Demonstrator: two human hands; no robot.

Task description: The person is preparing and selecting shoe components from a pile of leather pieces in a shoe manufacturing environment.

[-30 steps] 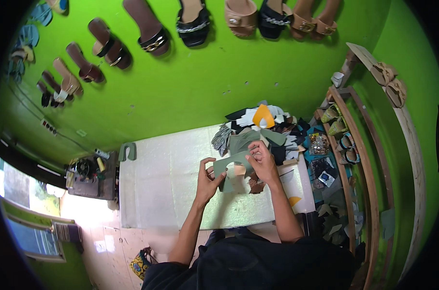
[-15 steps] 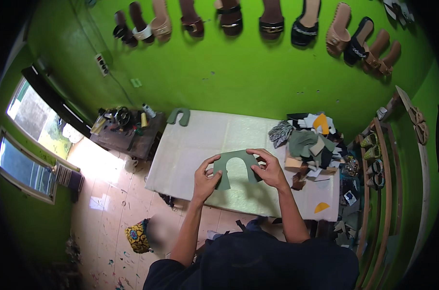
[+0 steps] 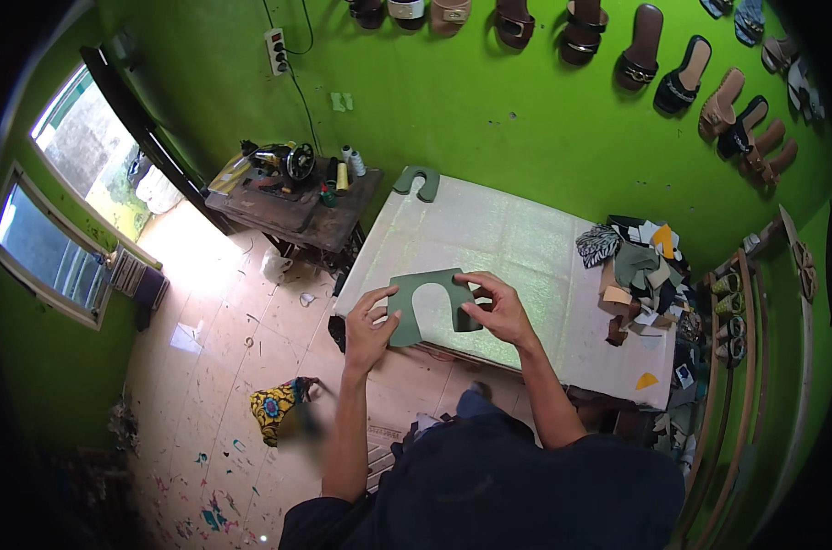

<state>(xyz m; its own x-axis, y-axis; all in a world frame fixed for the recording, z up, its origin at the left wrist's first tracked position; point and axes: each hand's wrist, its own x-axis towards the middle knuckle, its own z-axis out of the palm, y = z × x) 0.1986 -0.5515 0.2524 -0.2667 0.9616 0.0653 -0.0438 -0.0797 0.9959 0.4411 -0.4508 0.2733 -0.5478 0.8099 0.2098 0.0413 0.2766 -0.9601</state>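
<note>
A dark green U-shaped piece of sheet material [image 3: 423, 280] is held up between my two hands, its rounded cut-out opening downward. My left hand [image 3: 370, 328] pinches its left leg with fingers and thumb. Its right side is gripped by my right hand [image 3: 494, 307], thumb near the lower part. The piece is above the near-left part of the white-topped table [image 3: 544, 247]. Another green U-shaped piece [image 3: 418, 183] lies at the table's far left corner.
Fabric and leather scraps [image 3: 640, 270] are heaped on the table's right side, with a yellow offcut [image 3: 648, 380] nearby. A sewing machine [image 3: 292, 160] stands on a dark wooden table at left. Sandals [image 3: 638, 55] hang along the green wall. A wooden rack [image 3: 750, 367] stands right.
My view has turned to the left, bringing more of the sewing table into sight. Both hands keep hold of the green piece, now tilted down to the right and nearer the table's left edge.
</note>
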